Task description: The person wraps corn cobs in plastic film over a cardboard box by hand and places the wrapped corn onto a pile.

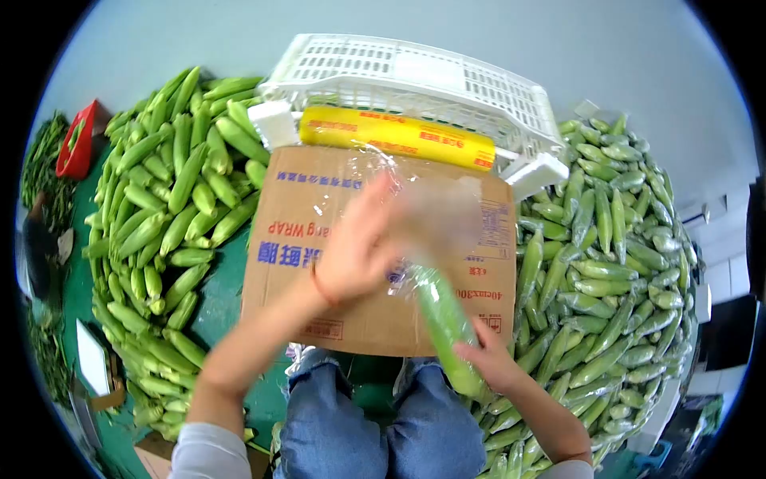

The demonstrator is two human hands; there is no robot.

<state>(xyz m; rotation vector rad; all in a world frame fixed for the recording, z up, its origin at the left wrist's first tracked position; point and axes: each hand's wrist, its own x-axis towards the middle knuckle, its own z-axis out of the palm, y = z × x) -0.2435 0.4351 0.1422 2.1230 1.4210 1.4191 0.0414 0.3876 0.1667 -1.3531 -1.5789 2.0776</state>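
A green ear of corn (445, 323) in its husk, with clear film about it, slants over the right front edge of a cardboard box (295, 307). My right hand (491, 361) grips its lower end. Over the middle of the box is my left hand (363, 243), smeared by motion, with a red band at the wrist; whether it holds film I cannot tell. Beyond the hands, a yellow roll of film (399, 137) lies across the box's far edge between white holders. Loose clear film hangs near the roll.
Unwrapped corn (191, 172) is heaped at the left, film-wrapped corn (606, 303) at the right. A white plastic crate (415, 68) stands behind the roll. A red basket (77, 144) and a white tray (93, 359) are at the far left.
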